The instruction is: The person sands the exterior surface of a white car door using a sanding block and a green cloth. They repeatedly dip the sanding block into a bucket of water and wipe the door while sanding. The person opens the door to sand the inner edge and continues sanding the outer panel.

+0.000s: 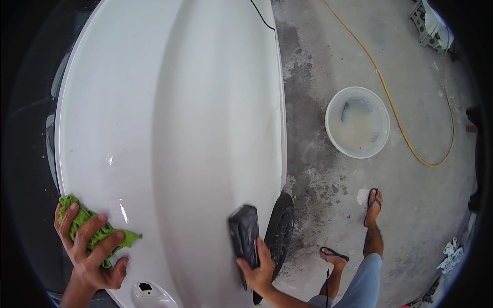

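My left hand (90,251) presses a crumpled green cloth (82,220) against the lower left of a white car body panel (169,123). My right hand (259,269) grips a dark grey sponge block (244,233) held flat on the same panel, close to its right edge. Just right of the sponge a black tyre (280,228) shows below the panel. A white door handle (149,292) sits between my two hands at the bottom of the view.
On the wet concrete floor to the right stands a white bucket (358,122) of cloudy water. A yellow hose (395,110) curves around it. My own feet in flip-flops (373,203) stand right of the tyre. Rags (451,255) lie at far right.
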{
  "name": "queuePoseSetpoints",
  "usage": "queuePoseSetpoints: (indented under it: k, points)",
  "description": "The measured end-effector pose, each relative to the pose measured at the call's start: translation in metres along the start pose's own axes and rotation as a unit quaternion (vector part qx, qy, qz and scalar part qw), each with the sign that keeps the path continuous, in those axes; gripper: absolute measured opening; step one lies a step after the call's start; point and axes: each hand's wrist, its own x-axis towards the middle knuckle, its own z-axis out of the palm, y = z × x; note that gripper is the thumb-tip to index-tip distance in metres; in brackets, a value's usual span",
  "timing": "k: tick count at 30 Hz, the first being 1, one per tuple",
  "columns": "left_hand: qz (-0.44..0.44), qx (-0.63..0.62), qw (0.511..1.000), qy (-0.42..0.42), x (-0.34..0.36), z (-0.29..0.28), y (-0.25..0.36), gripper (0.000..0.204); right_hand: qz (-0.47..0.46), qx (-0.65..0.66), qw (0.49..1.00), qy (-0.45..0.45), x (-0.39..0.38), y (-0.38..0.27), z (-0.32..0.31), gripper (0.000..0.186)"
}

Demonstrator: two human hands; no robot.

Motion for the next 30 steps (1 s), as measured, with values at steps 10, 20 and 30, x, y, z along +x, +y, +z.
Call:
queuePoseSetpoints:
  k: [10, 20, 30]
  points:
    - [0.005, 0.004, 1.000, 0.018, -0.003, 0.006, 0.000, 0.029, 0.104, 0.014, 0.992, 0.073, 0.191, 0.075, 0.004, 0.076]
    - [0.026, -0.009, 1.000, 0.000, -0.007, 0.006, -0.006, 0.031, 0.133, 0.126, 0.982, 0.038, 0.188, 0.063, 0.005, 0.074]
    - [0.032, 0.003, 0.999, 0.008, 0.000, 0.000, -0.004, 0.032, 0.047, 0.034, 0.998, -0.016, -0.007, -0.003, -0.003, 0.078]
